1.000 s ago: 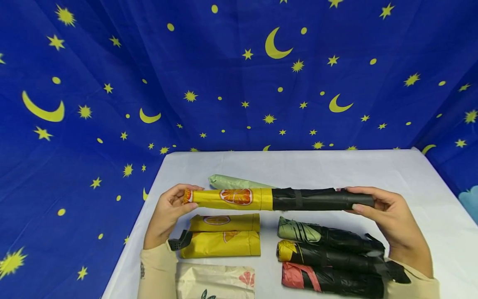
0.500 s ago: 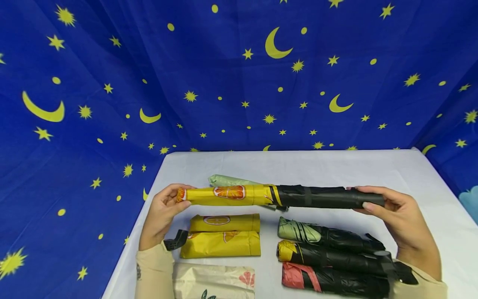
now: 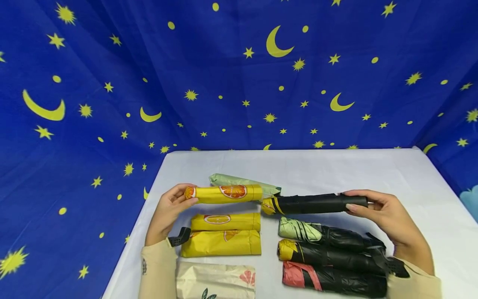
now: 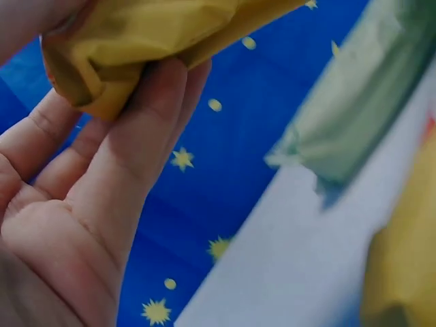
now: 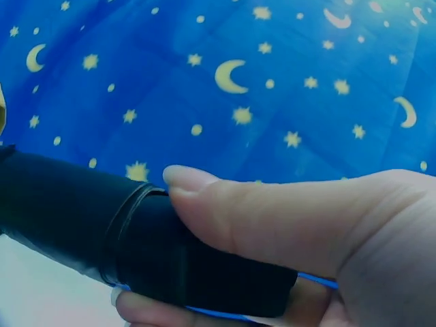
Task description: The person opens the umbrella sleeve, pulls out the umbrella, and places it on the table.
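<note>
My left hand (image 3: 167,209) pinches the gathered end of a yellow umbrella sleeve (image 3: 209,195) printed with orange slices. In the left wrist view the thumb and fingers press on the crumpled yellow fabric (image 4: 157,34). My right hand (image 3: 392,216) grips the handle end of a folded black umbrella (image 3: 310,204), whose other end shows yellow. The right wrist view shows the thumb over the black handle (image 5: 163,245) and fingers beneath it. Sleeve and umbrella hang above the table, apart, the umbrella's yellow end slightly lower than the sleeve's mouth.
Behind the held pair lies a pale green sleeved umbrella (image 3: 239,180). Two yellow sleeves (image 3: 224,243) and a cream sleeve (image 3: 214,280) lie at left on the white table (image 3: 321,166). Three folded black umbrellas (image 3: 336,259) lie at right. A blue star-patterned cloth (image 3: 231,74) hangs behind.
The black umbrella has come out of the yellow sleeve. Both hands first spread apart, then moved back inward, and the umbrella dropped slightly below the sleeve.
</note>
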Demonstrator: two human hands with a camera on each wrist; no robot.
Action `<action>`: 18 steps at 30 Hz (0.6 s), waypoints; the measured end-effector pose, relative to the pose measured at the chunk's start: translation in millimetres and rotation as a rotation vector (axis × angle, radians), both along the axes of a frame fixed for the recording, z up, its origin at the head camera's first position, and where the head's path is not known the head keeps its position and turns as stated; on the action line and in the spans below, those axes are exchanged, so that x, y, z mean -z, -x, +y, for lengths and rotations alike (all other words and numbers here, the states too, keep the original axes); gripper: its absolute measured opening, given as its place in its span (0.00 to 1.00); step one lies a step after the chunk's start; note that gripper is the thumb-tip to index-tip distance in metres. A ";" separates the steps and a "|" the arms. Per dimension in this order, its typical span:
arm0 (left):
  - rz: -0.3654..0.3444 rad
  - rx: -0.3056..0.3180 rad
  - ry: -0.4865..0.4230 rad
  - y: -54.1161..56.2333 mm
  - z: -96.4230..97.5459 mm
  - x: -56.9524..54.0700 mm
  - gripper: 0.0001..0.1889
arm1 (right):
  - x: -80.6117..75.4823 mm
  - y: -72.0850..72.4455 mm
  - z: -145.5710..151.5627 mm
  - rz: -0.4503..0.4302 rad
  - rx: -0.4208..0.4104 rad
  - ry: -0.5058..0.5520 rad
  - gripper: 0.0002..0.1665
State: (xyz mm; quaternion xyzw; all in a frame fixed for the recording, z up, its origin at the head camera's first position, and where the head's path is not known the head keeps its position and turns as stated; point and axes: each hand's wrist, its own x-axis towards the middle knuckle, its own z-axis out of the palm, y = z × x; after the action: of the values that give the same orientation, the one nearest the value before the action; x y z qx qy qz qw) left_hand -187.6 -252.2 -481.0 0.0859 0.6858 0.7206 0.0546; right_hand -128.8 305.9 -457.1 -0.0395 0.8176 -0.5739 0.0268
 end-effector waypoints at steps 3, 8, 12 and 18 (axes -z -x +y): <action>-0.037 -0.019 0.074 4.2 2.3 5.3 0.23 | 7.3 4.7 2.6 -0.029 -0.037 0.032 0.23; -0.086 0.003 0.161 8.2 4.5 10.2 0.28 | 20.1 8.6 10.8 -0.095 -0.073 0.073 0.25; -0.087 0.035 0.312 10.5 3.1 16.2 0.31 | 30.4 9.7 19.1 -0.146 -0.082 -0.068 0.27; -0.037 0.053 0.605 13.1 4.8 25.8 0.23 | 43.2 13.8 25.9 -0.151 -0.124 -0.264 0.26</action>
State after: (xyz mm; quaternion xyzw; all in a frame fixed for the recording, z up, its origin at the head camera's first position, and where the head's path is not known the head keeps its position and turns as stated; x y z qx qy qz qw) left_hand -200.7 -247.4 -506.7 0.0707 0.8658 0.4832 0.1088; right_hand -142.6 331.7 -500.3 -0.0426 0.8776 -0.4598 0.1285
